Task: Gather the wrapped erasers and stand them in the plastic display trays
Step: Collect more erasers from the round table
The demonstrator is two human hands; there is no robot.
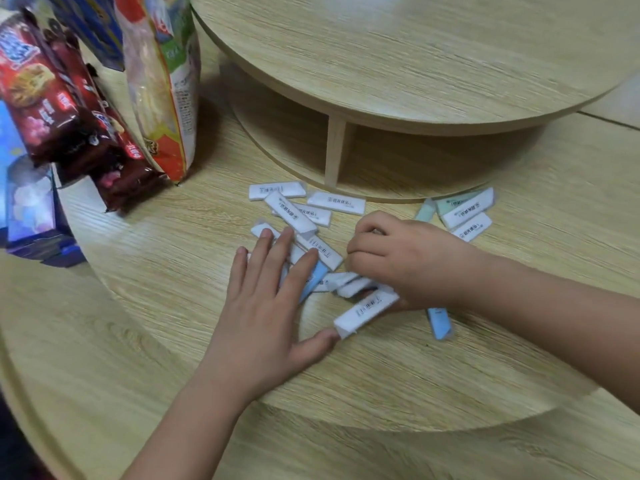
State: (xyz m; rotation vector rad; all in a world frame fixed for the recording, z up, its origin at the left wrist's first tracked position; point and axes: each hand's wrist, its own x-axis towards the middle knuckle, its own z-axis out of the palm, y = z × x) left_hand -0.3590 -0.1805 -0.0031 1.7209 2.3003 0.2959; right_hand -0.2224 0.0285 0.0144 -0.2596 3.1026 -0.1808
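Observation:
Several wrapped erasers lie scattered on the round wooden shelf (173, 299). A white cluster (298, 211) sits at the back and a pale green and white group (464, 211) at the right. My left hand (266, 306) lies flat with straight fingers on the middle erasers, its thumb touching a white eraser (365, 311). My right hand (405, 258) has its fingers curled over a bunch of white erasers (349, 284); what the fingers hold is hidden. A blue eraser (439, 322) lies below my right wrist. No plastic display tray is in view.
A higher round wooden tier (398, 64) with a divider post (334, 150) overhangs the back. Snack packets (62, 109) and a tall bag (162, 81) stand at the left, with blue boxes (31, 209) beside them. A lower tier (346, 452) runs along the front.

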